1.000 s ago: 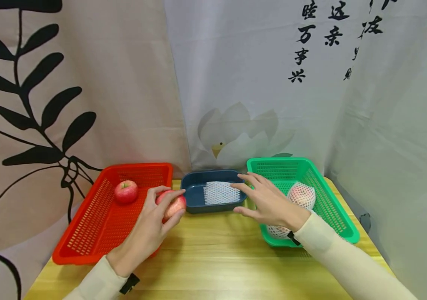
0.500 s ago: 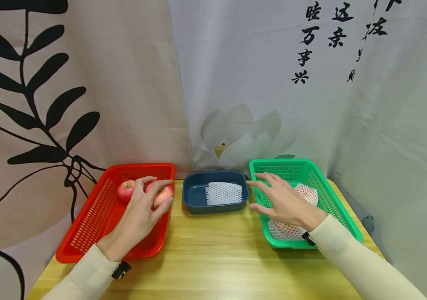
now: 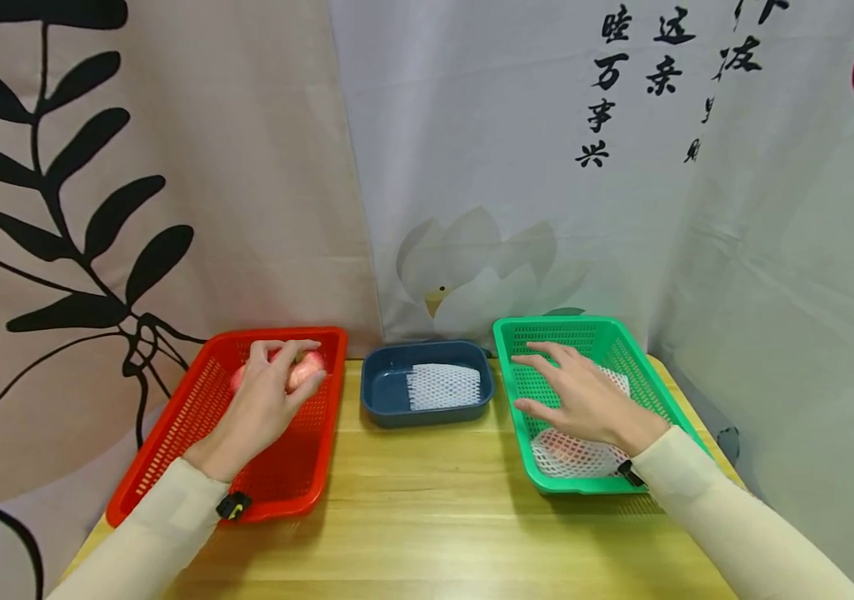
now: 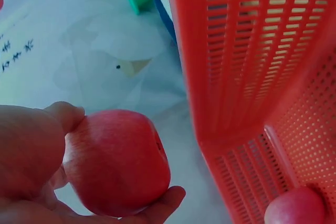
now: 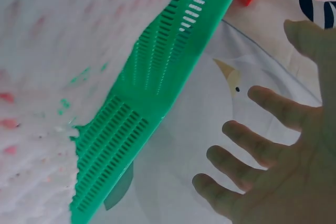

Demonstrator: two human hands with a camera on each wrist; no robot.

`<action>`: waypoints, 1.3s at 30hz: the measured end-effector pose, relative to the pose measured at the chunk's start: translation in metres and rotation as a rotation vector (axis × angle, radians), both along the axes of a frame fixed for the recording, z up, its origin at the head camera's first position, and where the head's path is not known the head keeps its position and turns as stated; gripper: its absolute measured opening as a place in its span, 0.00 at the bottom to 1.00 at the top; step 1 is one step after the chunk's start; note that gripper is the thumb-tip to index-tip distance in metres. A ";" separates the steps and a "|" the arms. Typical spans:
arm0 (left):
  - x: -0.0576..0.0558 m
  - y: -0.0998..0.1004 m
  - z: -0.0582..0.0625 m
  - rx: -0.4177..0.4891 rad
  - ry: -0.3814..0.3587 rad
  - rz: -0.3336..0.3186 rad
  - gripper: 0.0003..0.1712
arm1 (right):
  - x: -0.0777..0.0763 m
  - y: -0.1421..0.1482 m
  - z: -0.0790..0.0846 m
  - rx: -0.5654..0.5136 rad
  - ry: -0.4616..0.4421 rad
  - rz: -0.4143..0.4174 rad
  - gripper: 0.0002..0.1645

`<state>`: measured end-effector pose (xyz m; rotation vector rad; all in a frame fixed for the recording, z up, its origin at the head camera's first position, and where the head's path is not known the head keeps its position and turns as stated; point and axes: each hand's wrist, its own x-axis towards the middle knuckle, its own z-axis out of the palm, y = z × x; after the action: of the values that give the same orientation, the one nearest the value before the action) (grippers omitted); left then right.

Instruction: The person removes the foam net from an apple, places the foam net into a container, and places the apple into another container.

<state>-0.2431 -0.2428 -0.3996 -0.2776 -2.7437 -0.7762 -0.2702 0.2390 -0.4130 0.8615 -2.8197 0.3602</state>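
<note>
My left hand grips a red apple between thumb and fingers, above the red basket. A second apple lies inside that basket, mostly behind my hand in the head view. Over the green basket my right hand is held with its fingers spread and nothing in them. Below it sit apples in white foam nets, partly covered by my hand and sleeve. One foam-netted apple looms large in the right wrist view.
Between the baskets stands a dark blue tray with a flat white foam net in it. All of these rest on a wooden table. A printed cloth hangs close behind them.
My left hand has carried the apple leftward from beside the blue tray to over the red basket. My right hand has moved right, from the tray's edge to over the green basket.
</note>
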 end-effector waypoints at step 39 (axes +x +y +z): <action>-0.094 -0.040 -0.042 -0.144 -0.331 -0.016 0.30 | -0.019 0.051 0.005 -0.001 -0.067 -0.123 0.43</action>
<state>-0.3369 -0.2828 -0.4418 -0.2171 -3.1196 -0.6818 -0.2892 0.2901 -0.4076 0.6840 -2.9158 0.3800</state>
